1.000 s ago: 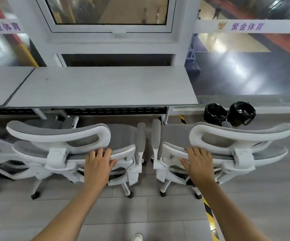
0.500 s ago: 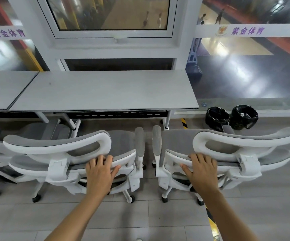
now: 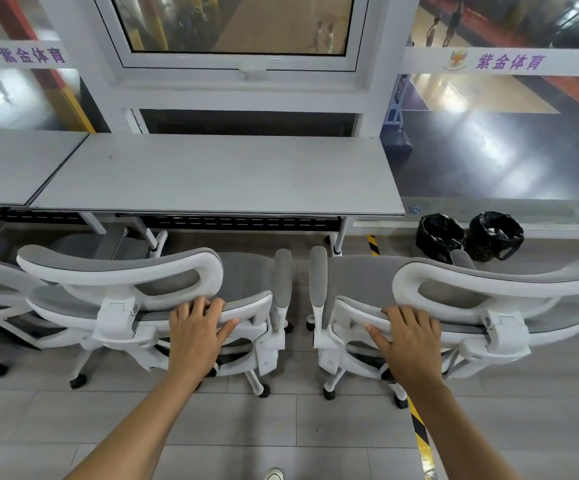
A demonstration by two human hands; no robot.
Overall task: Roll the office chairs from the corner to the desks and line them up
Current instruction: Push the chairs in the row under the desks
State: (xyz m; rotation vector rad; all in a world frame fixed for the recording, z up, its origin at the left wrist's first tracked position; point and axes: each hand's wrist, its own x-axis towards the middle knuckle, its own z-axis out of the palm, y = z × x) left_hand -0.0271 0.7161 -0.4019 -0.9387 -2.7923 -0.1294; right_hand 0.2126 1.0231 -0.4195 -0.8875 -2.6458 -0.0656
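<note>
Chairs face the desk point(image 3: 218, 174) (side by side): left hand point(image 3: 196, 336) grips left chair point(image 3: 246, 306), right hand point(image 3: 411, 339) grips right chair point(image 3: 354, 310).

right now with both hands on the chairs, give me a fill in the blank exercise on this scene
1. The left hand rests on the backrest of the left chair, and the right hand rests on the ____ chair.
2. Both chairs face the long grey ____.
3. Two ____ bin bags sit on the floor at the right of the desk.

Missing words: right; desk; black
</note>
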